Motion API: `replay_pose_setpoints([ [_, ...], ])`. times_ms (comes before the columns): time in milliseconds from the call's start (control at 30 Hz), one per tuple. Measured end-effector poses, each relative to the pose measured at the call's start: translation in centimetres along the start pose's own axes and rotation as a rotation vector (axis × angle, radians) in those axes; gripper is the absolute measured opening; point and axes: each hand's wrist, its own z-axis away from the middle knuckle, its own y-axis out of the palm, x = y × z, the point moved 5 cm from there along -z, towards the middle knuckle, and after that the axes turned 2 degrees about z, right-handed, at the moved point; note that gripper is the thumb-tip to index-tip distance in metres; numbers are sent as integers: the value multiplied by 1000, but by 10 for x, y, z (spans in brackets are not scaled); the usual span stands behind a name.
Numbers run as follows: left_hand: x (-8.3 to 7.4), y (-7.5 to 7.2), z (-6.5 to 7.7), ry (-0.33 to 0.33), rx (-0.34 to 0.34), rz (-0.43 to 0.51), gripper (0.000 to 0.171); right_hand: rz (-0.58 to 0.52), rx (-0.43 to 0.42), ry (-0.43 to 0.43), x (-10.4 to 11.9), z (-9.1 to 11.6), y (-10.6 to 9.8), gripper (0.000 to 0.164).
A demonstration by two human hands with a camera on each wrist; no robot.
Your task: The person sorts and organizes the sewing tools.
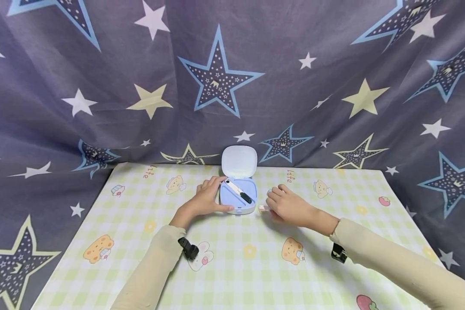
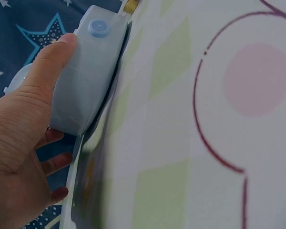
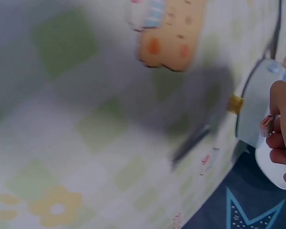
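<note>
A light blue case (image 1: pixel 238 211) with a white lid (image 1: pixel 239 161) stands open on the table. Across its blue inside lies a slim white tool with a black end (image 1: pixel 246 197). My left hand (image 1: pixel 209 197) grips the case from the left, thumb at the front edge by the round blue button (image 2: pixel 99 27), forefinger near the back corner. To the right of the case, my right hand (image 1: pixel 288 206) has its fingers curled round a small pinkish striped piece (image 3: pixel 267 126). The fingers hide most of that piece, and I cannot tell its kind.
A small gold piece (image 3: pixel 235 104) sits beside the case's right side. A blurred dark slender thing (image 3: pixel 190 147) shows on the checked tablecloth (image 1: pixel 232 267) near it. A starry curtain (image 1: pixel 294 86) hangs behind the table's back edge.
</note>
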Motion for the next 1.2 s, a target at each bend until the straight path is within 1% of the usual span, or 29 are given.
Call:
replay_pose_setpoints([
  [133,2,1,0,-1,-3,-1,109,9,-6,21,-7,-11,-5,22],
  [400,3,1,1,4,-12,0,109,23,-40,58,-17,-34,-10,13],
  [667,4,2,0,4,-11,-12,109,57,19,102,-26,-49,-6,15],
  [900,4,3,0,10,-11,-17,108,69,22,137,-32,-58,6,14],
  [1000,3,2,0,12,-10,-20,107,65,16,141,-33,-63,7,14],
  [1200,1,1,-1,27,-17,-69,108,65,14,158,-35,-71,12,15],
])
